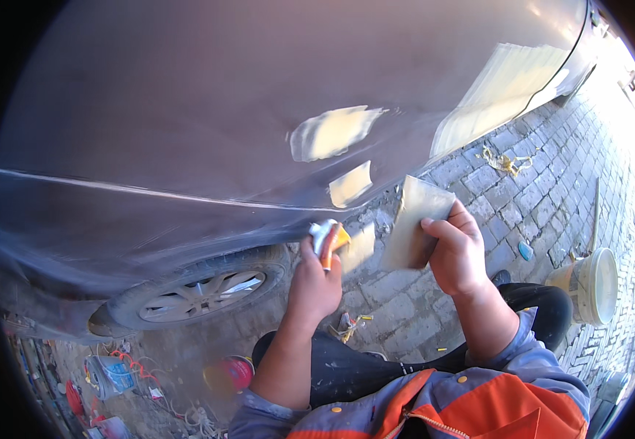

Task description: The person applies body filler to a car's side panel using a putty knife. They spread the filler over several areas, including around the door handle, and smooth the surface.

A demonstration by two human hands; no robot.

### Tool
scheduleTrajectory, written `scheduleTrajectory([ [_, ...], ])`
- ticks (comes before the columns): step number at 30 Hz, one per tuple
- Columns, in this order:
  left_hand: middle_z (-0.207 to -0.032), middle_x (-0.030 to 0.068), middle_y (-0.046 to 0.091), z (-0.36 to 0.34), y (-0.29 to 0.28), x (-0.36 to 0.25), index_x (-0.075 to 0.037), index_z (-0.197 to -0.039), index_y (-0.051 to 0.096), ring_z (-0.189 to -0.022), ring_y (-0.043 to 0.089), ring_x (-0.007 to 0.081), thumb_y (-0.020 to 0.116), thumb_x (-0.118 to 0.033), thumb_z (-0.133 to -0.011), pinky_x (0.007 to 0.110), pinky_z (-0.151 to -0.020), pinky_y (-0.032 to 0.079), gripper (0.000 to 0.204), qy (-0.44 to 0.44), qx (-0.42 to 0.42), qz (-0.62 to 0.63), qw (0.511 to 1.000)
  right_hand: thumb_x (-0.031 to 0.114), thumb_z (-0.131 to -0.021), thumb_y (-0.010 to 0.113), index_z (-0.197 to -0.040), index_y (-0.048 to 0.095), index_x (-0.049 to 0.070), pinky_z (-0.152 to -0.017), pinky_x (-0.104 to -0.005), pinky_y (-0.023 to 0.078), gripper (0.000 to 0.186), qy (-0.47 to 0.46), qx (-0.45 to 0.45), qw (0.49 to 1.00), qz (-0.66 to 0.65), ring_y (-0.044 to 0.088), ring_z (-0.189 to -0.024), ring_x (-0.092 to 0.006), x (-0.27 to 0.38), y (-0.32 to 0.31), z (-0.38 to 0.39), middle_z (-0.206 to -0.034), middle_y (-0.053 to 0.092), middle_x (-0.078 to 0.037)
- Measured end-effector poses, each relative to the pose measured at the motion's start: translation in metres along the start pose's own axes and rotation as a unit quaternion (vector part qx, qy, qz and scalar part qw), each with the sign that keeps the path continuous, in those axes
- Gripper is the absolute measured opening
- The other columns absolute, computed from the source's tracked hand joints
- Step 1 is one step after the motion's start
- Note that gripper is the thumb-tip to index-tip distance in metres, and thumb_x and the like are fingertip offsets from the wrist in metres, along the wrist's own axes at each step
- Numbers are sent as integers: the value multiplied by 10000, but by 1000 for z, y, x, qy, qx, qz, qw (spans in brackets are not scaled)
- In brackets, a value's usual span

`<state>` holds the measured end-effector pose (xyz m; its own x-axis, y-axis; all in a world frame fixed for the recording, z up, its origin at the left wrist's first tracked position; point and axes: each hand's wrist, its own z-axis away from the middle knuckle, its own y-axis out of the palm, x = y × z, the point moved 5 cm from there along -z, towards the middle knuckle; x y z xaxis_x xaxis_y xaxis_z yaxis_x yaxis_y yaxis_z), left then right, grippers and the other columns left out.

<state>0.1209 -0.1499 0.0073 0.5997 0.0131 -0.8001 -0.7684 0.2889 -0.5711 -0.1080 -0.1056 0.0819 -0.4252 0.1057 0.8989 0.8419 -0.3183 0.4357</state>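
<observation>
Jacket (504, 410) in grey-blue and orange fills the lower edge, dark trousers (347, 373) just beyond it. The left hand (316, 289) is curled around a small white, yellow and red thing (323, 235), too blurred for any print on it to be read; a flat beige piece (359, 249) shows beside it, and whether the fingers grip that too I cannot tell. The right hand (458, 252) pinches a pale rectangular plate (411, 223) — thumb on its face, fingers behind — tilted, to the right of the other hand. Paving bricks (398, 307), grey and dusty, spread beneath; a whitish bucket (603, 285) sits on them at the right, a blue container (116, 374) at the lower left. Past the hands stands a brownish-grey car body (171, 110) with a silver-spoked wheel (204, 296), two small cream patches (337, 133) and a larger streaked patch (497, 99) further right. Strong light washes out the far right.
</observation>
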Motion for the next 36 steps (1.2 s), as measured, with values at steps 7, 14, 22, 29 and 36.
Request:
scheduleTrajectory([
  [7,-1124,370,670,7,35,13,60,-1418,371,-1057,666,508,603,-195,-941,545,-923,525,588,-16,214,-106,971,-11,-690,695,-1210,781,215,-1026,-499,429,573,-596,-23,651,470,591,-1106,-313,17,89,-35,-1228,644,-108],
  [14,-1098,370,677,10,42,24,51,-1429,364,-1045,675,496,599,-215,-939,539,-927,527,606,-14,242,-134,961,54,-700,746,-1222,777,317,-1120,-568,335,585,-593,-67,653,466,563,-1152,-284,2,122,-44,-1223,619,-61],
  [22,-1234,368,639,6,40,12,63,-1479,347,-1159,636,490,591,-223,-954,515,-991,500,646,-46,288,-133,947,44,-684,730,-1235,772,335,-1095,-595,336,625,-547,-24,672,498,564,-1128,-268,-6,119,-41,-1210,617,-52],
  [29,-1250,361,637,2,36,13,49,-1495,356,-1170,632,488,583,-233,-953,511,-1007,494,653,-59,284,-136,947,51,-712,729,-1224,782,309,-1084,-556,354,576,-575,-61,658,481,543,-1104,-289,15,124,-43,-1189,605,-74],
  [36,-1166,360,668,1,41,20,37,-1446,374,-1113,658,480,596,-209,-921,527,-981,512,621,-36,279,-144,949,65,-686,734,-1220,777,350,-1091,-595,331,607,-547,-31,662,511,551,-1106,-255,-7,125,-48,-1183,581,-55],
])
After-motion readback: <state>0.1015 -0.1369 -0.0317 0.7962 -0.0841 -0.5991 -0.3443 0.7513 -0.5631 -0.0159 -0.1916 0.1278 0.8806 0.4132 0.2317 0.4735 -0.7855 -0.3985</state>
